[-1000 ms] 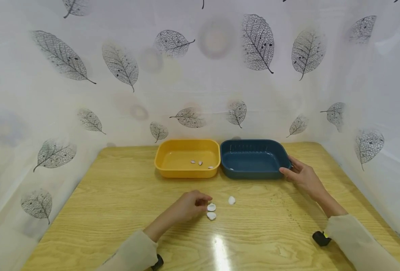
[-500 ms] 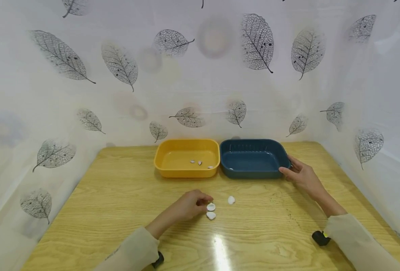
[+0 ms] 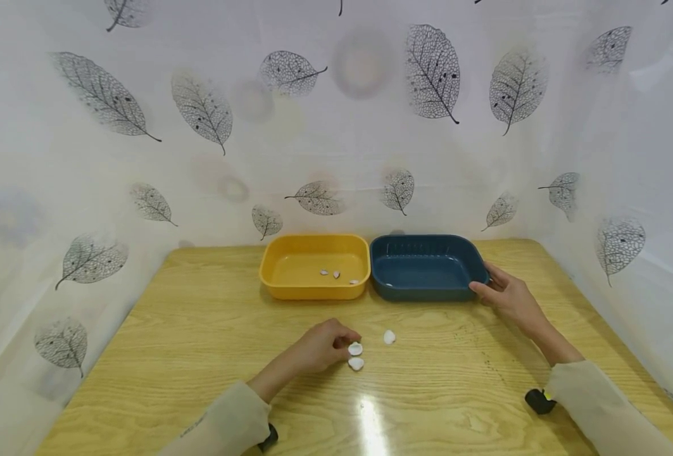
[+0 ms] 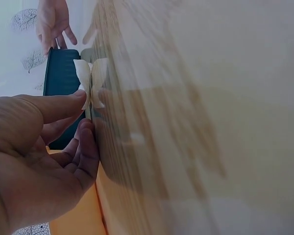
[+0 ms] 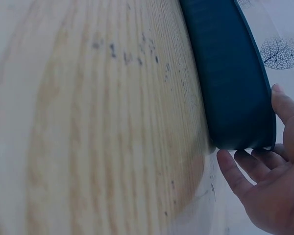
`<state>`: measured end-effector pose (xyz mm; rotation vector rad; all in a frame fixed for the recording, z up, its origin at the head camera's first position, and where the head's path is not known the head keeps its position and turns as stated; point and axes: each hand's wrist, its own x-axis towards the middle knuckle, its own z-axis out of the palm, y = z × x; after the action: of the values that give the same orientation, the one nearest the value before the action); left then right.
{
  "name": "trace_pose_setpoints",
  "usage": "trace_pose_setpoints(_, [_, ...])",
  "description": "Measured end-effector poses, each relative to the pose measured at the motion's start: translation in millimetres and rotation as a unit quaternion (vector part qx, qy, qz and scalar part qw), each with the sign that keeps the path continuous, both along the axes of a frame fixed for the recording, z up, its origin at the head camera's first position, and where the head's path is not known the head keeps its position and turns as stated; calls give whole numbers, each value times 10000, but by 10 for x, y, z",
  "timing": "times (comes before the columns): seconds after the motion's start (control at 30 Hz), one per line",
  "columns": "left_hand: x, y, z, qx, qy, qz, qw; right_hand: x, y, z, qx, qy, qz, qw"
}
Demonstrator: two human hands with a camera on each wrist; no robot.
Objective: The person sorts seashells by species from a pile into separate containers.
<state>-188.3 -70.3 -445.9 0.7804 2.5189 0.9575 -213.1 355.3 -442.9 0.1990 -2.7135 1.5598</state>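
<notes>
In the head view my left hand [image 3: 323, 347] is low over the table, with thumb and index finger on either side of a white seashell [image 3: 356, 349]. The left wrist view shows the thumb pressed to this seashell [image 4: 83, 78], the other fingers curled below. A second white seashell [image 3: 356, 364] lies just in front of it, and a third white seashell [image 3: 390, 337] lies to the right. My right hand [image 3: 511, 303] holds the right end of the blue tray [image 3: 427, 294]. Its thumb is at the rim and its fingers are against the outer wall [image 5: 240, 98].
A yellow tray [image 3: 313, 292] stands against the blue tray's left side, with several small pinkish shells [image 3: 337, 275] inside. Behind the wooden table [image 3: 211, 316] hangs a white leaf-print sheet [image 3: 336, 145]. Dark specks [image 3: 492, 367] mark the wood near my right forearm.
My left hand has edged slightly right, its fingertips coming closer about the seashell. My right hand and both trays have stayed where they were.
</notes>
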Motion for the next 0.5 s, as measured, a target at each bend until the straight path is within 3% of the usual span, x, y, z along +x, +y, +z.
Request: trace_pose_setpoints(0.5, [-1,17,-39,-54,164,108,9998,13,-27,26,59,-60,-34,10000])
